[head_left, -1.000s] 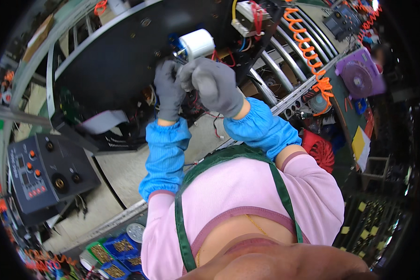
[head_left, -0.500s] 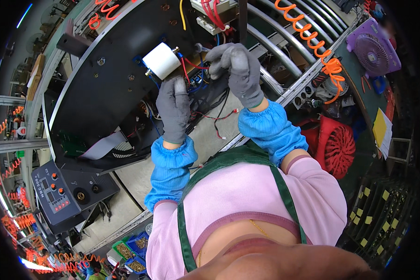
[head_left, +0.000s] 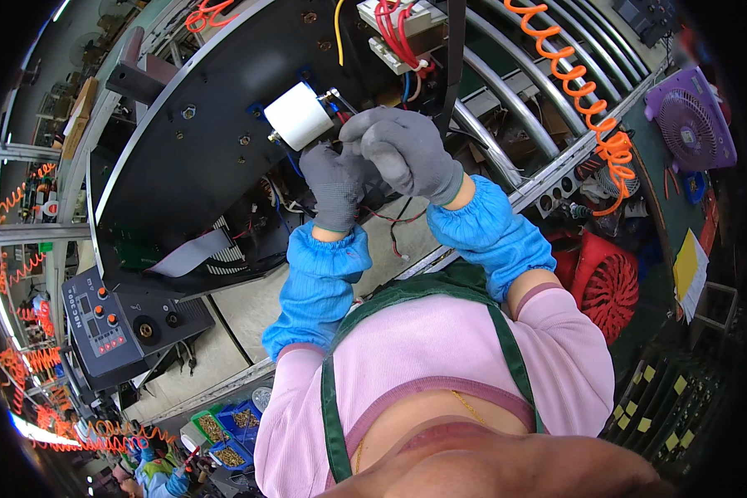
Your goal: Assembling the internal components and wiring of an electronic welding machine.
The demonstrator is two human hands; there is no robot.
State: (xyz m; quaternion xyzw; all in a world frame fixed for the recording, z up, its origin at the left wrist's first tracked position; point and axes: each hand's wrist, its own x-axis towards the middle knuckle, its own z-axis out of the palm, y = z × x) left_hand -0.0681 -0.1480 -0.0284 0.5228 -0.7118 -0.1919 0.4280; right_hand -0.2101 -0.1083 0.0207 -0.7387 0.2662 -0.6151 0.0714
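A white cylinder (head_left: 298, 116) with metal terminals at its ends is mounted inside a black curved metal housing (head_left: 216, 91). My right hand (head_left: 411, 153), in a grey glove, is closed round a slim metal wrench (head_left: 346, 101). The wrench's far end meets the terminal at the cylinder's right end. Just below the cylinder, my gloved left hand (head_left: 334, 184) has its fingers bent in beside the right hand. What those fingers hold, if anything, is hidden. Red wire (head_left: 341, 117) shows between the cylinder and my right hand.
A white block with red wires (head_left: 398, 41) sits behind my hands. Metal rails (head_left: 506, 91) and an orange coiled hose (head_left: 585, 100) lie right. A dark control box (head_left: 108, 319) stands left, near blue and green bins of small parts (head_left: 228, 436). A purple fan (head_left: 689, 120) is far right.
My right hand has moved toward the cylinder's terminal, bringing the wrench to it. My left hand has curled in and now meets the right. The whole view has shifted slightly.
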